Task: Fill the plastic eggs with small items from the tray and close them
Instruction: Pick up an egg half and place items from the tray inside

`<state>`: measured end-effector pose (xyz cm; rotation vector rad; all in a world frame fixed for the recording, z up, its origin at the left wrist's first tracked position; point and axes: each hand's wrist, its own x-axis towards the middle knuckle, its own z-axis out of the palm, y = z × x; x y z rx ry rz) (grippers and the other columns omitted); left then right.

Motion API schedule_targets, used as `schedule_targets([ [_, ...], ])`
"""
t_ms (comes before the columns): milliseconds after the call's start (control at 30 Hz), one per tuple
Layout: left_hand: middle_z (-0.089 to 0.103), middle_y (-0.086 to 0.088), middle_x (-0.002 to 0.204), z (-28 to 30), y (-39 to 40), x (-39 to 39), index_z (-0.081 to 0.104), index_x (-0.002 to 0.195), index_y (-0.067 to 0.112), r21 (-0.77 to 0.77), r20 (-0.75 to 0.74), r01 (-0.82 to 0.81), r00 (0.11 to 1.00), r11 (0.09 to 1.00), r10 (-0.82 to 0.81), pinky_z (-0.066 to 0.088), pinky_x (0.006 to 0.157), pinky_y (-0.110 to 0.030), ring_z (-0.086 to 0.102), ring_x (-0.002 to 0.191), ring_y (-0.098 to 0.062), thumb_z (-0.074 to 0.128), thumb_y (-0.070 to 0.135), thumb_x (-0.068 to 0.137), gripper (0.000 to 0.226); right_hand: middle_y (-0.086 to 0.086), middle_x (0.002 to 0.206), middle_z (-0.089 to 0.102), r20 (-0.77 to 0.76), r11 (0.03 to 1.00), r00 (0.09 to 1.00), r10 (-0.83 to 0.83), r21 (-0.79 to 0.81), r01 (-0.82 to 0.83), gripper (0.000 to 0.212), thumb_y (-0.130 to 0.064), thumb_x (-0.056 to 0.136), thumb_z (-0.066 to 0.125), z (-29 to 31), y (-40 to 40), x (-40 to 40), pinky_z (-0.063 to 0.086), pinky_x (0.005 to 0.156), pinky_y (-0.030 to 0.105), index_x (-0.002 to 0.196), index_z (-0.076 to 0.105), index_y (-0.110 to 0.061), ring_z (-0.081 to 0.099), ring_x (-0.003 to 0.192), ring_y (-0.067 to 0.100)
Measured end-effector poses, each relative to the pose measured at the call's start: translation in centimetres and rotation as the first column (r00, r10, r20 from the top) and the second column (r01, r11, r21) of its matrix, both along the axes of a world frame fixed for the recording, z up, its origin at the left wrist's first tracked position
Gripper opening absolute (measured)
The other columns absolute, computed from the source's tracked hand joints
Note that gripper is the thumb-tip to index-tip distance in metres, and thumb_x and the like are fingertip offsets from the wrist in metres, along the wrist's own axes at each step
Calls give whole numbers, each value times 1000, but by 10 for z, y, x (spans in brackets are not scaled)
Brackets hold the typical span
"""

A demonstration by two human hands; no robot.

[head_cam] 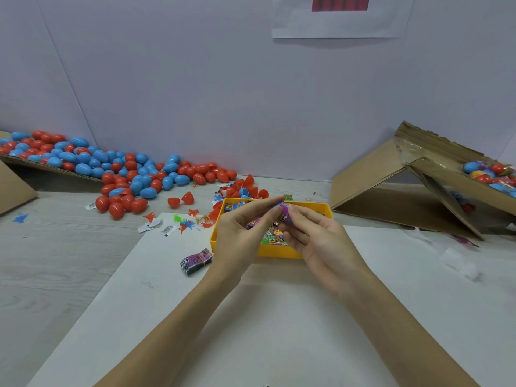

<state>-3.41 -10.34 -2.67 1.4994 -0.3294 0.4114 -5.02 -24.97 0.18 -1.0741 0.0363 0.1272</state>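
Both hands up over the yellow tray (236, 248): left hand (240, 236) and right hand (321, 241) together pinch a purple-and-blue egg (283, 212).

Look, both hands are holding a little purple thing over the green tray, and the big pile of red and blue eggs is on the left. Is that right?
Not quite: the tray is yellow, not green, as the head view shows. The rest holds: the left hand and right hand hold a small purple item above it, and the pile of red and blue eggs lies to the left.

Purple egg (284, 212) (partly hidden) above yellow tray (275, 252).
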Motion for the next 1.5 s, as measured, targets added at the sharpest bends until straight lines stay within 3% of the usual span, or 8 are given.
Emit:
schedule_targets([
  [133,76,3,117,-1,2,2,76,120,13,-102,-17,58,998,993,-60,56,98,-32,70,115,-15,71,19,93,28,12,99,75,-52,983,994,92,166,-82,28,-11,97,66,3,-2,2,61,77,23,121,69,3,74,89,19],
  [400,76,3,119,-4,-1,3,73,123,8,-37,51,38,998,999,-37,55,100,-28,68,118,-14,67,11,97,28,12,103,76,-35,992,998,43,123,-39,25,-6,94,69,-2,-4,5,61,74,24,119,69,-1,76,93,23],
  [500,75,8,119,0,-1,2,73,124,15,-26,6,26,1000,999,-25,54,96,-22,68,117,-8,62,15,102,25,12,108,77,65,1000,998,-14,-5,15,24,-5,93,70,-5,-4,4,60,79,25,116,71,-8,76,99,21],
  [633,77,12,106,4,4,3,76,115,27,2,-121,-19,992,1000,19,57,83,-20,72,100,-7,69,35,96,22,0,110,77,315,882,947,-60,-428,199,28,-5,91,75,-7,-2,1,61,88,31,116,74,-18,74,102,14],
  [833,76,-1,110,3,6,4,78,116,16,-57,-139,-31,990,998,23,59,86,-24,73,104,-15,72,21,93,24,2,111,76,282,919,956,-77,-353,178,25,-7,100,63,-4,-4,1,61,89,30,120,72,-20,74,105,15],
  [967,71,0,106,2,5,4,77,117,16,57,-25,-62,998,996,63,59,87,-28,70,102,-17,67,19,96,24,5,107,78,270,919,961,-62,-359,160,21,-21,97,68,-6,-1,1,62,86,28,116,74,-13,77,97,18],
  [1267,69,4,100,0,2,0,76,116,14,220,174,-187,973,957,150,59,78,-33,66,97,-16,66,12,98,21,1,103,79,301,897,952,-62,-401,185,20,-18,96,70,-13,1,0,61,80,25,114,76,-12,77,94,15],
  [1500,68,4,113,-2,5,7,72,126,14,362,151,-243,968,900,201,52,81,-15,62,104,-1,53,22,105,29,8,78,74,267,816,962,-64,-541,204,22,-21,101,64,-19,-7,16,61,61,30,108,75,-4,71,66,17],
])
